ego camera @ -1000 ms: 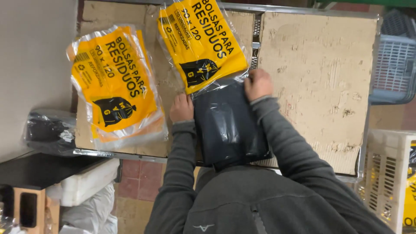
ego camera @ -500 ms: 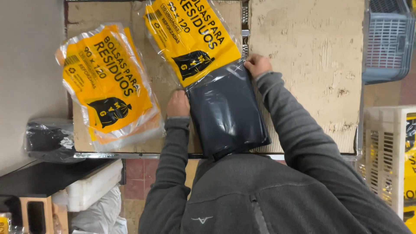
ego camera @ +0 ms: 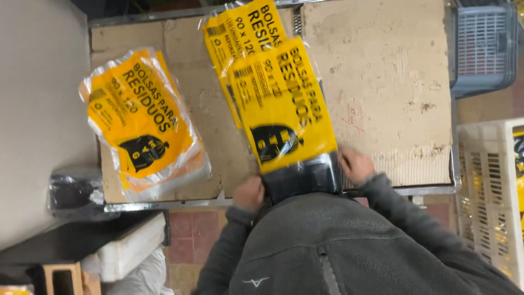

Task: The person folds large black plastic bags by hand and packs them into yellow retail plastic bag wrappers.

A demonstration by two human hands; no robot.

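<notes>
My left hand (ego camera: 249,192) sits low in the middle of the frame, fingers curled shut on the left edge of the dark folded bag stack (ego camera: 303,179). My right hand (ego camera: 355,165) is closed on the opposite edge, just right of centre. Between the two hands the stack is pinched at its lower end, right at the near rim of the surface (ego camera: 382,93) and against my grey fleece jacket (ego camera: 338,246). How far the fingertips wrap under the plastic I cannot quite make out — the sleeves and the stack hide them.

A yellow printed packet (ego camera: 281,104) covers the upper part of the stack, running from my hands up toward the top centre of the frame. It looks like the stack lies inside this clear wrapper, though the glare makes that uncertain. A second yellow packet (ego camera: 234,38) lies under it, its upper part peeking out at the top centre.

Well apart, in the left half of the frame, a pile of similar yellow packets (ego camera: 139,120) rests tilted on the cardboard-covered surface — clear plastic edges fan out around it. A blue-grey plastic crate (ego camera: 483,49) stands in the upper right corner, and a white slatted crate (ego camera: 488,191) stands at the right edge. At the lower left, a dark wrapped bundle (ego camera: 76,191) lies beside the surface's metal frame, with a white block (ego camera: 131,251) below it.
</notes>
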